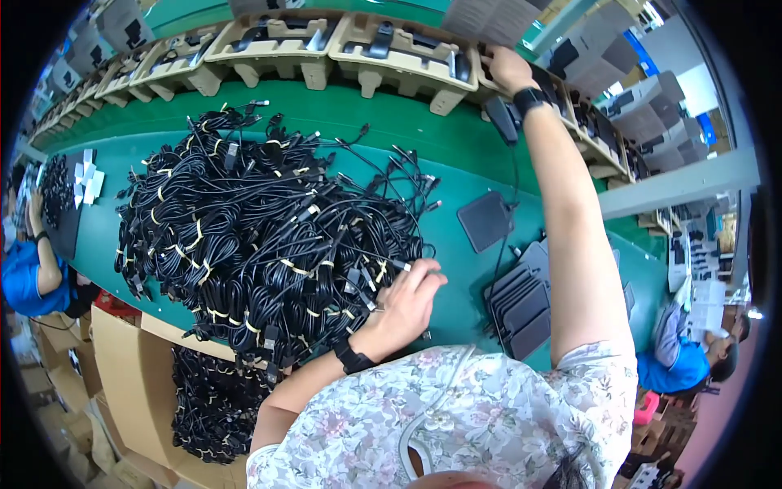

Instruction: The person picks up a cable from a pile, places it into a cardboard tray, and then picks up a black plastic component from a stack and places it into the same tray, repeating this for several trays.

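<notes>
A large heap of black USB cables [269, 236], many bound with pale ties, covers the left and middle of the green table. My left hand [403, 306] is at the heap's right edge, fingers curled in beside a cable's connector; what they hold, if anything, is hidden. Far right, my right hand [511, 72] reaches into a moulded tan tray, its fingers bent down and their tips hidden. Below that wrist is a black block-shaped device [503, 121] with a cord running downward. Between my arms lies a flat dark square pad [485, 221].
Tan moulded trays [403, 63] holding black parts line the far side. Several flat dark devices [521, 306] are stacked beside my right arm. A cardboard box [126, 359] with more cables stands at the near left. People in blue work at both sides. A grey bar [684, 183] crosses the right.
</notes>
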Demonstrator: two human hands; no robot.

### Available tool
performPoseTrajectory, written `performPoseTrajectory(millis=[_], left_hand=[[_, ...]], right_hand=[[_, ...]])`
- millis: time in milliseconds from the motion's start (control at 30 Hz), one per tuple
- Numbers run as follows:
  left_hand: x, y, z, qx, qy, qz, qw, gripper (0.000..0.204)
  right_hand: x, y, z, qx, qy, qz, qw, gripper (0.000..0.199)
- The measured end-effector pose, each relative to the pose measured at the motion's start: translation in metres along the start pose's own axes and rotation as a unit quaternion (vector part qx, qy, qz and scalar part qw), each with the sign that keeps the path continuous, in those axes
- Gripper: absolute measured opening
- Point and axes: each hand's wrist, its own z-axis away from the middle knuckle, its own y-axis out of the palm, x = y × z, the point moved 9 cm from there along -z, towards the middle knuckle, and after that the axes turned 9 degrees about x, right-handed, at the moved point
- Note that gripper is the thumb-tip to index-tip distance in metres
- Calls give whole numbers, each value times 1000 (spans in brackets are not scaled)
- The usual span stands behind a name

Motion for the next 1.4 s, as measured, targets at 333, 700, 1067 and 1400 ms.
performPoseTrajectory(millis=[333,700,1067,1400], left_hand=[[-5,-6,5,-28,-1,-29,999,18],[-11,-9,5,-42,11,-22,999,16],[-8,-9,6,-51,22,-21,998,15],[-3,-5,6,-27,9,2,1000,17]], right_hand=[[65,-65,152,-133,-168,23,977,43],[74,36,291,204,-261,38,943,79],[83,-72,154,-122,-158,-241,950,23],[15,-5,-1,-144,57,-532,832,30]])
